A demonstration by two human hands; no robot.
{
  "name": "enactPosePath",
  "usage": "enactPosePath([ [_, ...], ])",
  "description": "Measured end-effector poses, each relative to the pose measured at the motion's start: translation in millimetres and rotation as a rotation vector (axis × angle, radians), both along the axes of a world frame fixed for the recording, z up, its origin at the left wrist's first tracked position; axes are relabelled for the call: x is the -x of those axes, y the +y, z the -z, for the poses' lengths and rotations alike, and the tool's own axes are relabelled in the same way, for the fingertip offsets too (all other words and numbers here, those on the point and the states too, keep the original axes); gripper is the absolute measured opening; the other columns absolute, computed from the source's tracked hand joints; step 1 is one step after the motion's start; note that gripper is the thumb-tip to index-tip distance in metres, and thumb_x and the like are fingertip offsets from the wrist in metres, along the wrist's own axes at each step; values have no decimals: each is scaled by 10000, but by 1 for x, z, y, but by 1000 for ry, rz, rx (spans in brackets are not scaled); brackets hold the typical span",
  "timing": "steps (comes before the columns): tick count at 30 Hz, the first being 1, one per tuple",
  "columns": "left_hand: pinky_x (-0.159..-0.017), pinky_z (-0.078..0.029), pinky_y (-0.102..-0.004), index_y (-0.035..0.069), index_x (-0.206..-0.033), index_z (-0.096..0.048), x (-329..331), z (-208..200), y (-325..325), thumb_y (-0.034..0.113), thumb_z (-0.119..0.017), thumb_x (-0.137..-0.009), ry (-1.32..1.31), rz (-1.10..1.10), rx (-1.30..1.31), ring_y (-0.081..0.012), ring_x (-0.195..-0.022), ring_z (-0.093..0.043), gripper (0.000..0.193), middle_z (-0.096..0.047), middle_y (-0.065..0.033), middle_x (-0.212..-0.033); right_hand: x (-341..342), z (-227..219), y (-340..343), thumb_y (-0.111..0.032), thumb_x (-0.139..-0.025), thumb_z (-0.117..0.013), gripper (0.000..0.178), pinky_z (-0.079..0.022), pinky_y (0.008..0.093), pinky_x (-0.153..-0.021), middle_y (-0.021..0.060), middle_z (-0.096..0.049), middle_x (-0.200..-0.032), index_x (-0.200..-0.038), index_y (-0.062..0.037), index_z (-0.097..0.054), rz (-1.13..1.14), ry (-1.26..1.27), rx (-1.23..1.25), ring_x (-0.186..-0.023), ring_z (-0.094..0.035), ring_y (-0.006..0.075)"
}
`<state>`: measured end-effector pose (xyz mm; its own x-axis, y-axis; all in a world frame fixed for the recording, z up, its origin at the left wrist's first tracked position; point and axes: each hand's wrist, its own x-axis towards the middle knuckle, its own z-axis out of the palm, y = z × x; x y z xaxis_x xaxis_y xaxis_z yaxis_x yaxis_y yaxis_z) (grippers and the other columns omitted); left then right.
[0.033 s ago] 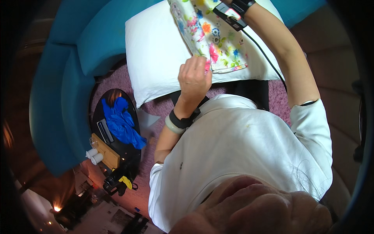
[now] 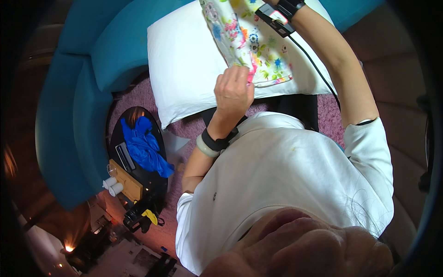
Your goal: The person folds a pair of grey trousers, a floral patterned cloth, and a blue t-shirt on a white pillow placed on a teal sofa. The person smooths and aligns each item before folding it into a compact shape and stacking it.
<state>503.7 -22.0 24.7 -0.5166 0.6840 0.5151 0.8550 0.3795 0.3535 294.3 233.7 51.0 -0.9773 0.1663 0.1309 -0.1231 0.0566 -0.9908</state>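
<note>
A white cloth with a bright floral print point(image 2: 272, 60) lies partly folded on a white pillow point(image 2: 180, 64). My left hand point(image 2: 234, 90) is closed on the cloth's near edge, at the lower end of the fold. Its left part is folded over in a long strip that runs up past the top edge of the view. My right hand point(image 2: 272, 2) reaches to the far part of the cloth and is nearly all cut off by the top edge, so its fingers are hidden. A small black device with a cable point(image 2: 275, 21) is at my right wrist.
To the left, a black oval table point(image 2: 114, 134) bears a blue cloth point(image 2: 143, 145), a wooden tray point(image 2: 127, 180) and two white cups point(image 2: 113, 185). A teal curved sofa point(image 2: 69, 120) stands beyond it. Purple carpet point(image 2: 138, 94) covers the floor.
My left hand has moved slightly to the right, and the folded edge of the floral cloth has shifted right with it. My right wrist has barely moved.
</note>
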Motion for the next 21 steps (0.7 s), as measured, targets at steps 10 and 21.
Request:
enactPosePath([
  [10,-671,-473,-428,42,-853,-551,-9,24,71,29,-697,-695,-66,275,144,-325,-796,-602,216,-549,-120,-788,-55,51,80,-236,-878,-634,224,-544,332,-572,87,-673,-717,-824,-31,-706,220,-51,-26,-619,-652,198],
  [21,-681,-483,-446,31,-900,-566,-9,49,82,47,-695,-747,-175,368,116,-345,-775,-598,201,-563,-144,-795,-84,86,105,-318,-881,-655,306,-527,323,-582,79,-671,-708,-800,-26,-702,350,-87,-80,-630,-645,187],
])
